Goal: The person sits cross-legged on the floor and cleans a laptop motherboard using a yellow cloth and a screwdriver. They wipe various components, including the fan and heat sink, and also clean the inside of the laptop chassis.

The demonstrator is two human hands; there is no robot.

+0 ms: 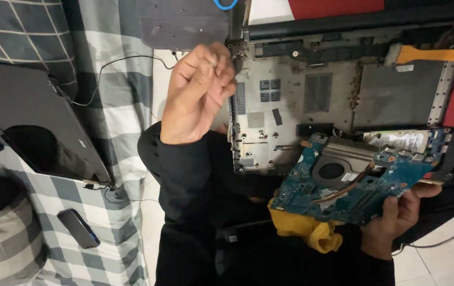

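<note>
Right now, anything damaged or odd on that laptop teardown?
Yes. The grey base shell looks dirty, with brownish grime beside the vent grille. The blue motherboard is lifted out, held tilted in the right hand. The left hand pinches something at the hinge corner.

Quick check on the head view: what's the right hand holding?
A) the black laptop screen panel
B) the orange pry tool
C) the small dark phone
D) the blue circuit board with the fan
D: the right hand grips the lower edge of the blue circuit board, lifted off the grey laptop base; the orange pry tool lies untouched on that base.
</note>
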